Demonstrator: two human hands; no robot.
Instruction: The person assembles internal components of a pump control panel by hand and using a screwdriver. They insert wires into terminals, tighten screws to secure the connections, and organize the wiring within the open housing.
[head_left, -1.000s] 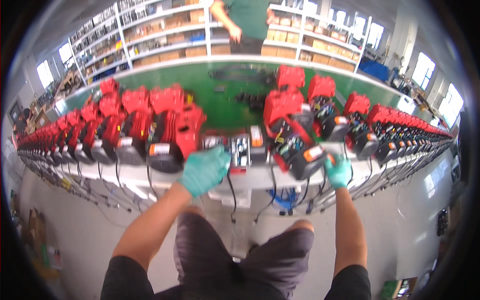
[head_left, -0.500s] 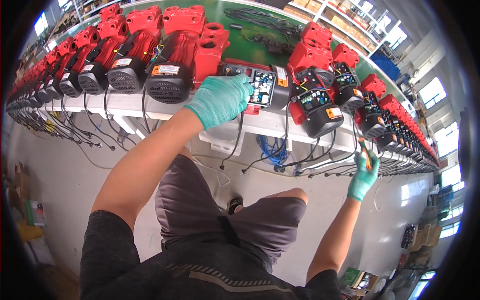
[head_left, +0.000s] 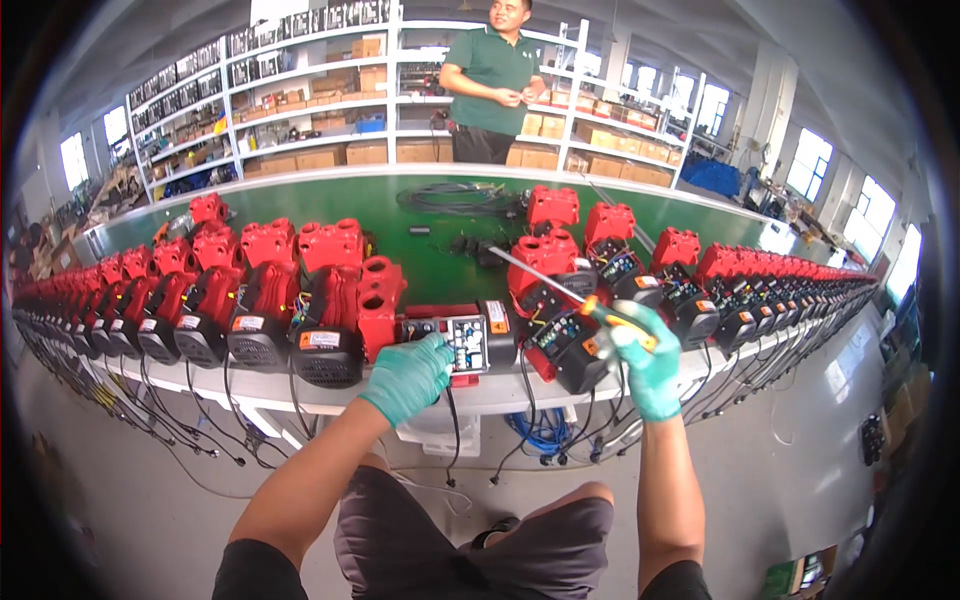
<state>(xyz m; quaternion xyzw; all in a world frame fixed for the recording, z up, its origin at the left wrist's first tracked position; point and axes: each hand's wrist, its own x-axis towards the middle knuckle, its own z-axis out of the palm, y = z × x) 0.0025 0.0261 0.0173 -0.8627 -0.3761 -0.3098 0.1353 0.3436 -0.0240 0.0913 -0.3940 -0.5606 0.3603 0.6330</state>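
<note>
My left hand [head_left: 410,378], in a green glove, rests with curled fingers on the near edge of a red and black electric pump [head_left: 497,333]. That pump lies on its side, and its uncovered box shows a circuit board [head_left: 468,345]. In my gloved right hand [head_left: 650,365] is a screwdriver [head_left: 598,308] with an orange and black handle. Its long shaft slants up and left, above a neighbouring pump [head_left: 575,355] whose board is also exposed. The shaft's tip is apart from the pump under my left hand.
Closed red pumps [head_left: 270,300] line the bench's left side; more with bare boards [head_left: 690,305] run right. Power cords [head_left: 455,435] hang off the front edge. Black cables [head_left: 460,198] lie on the green bench top [head_left: 350,200]. Behind stand a person [head_left: 492,80] and shelves [head_left: 310,100].
My right hand has come up from low at the right to above the pumps, bringing the screwdriver. The left hand stays on the same pump. My view has tilted up, showing the shelves and person.
</note>
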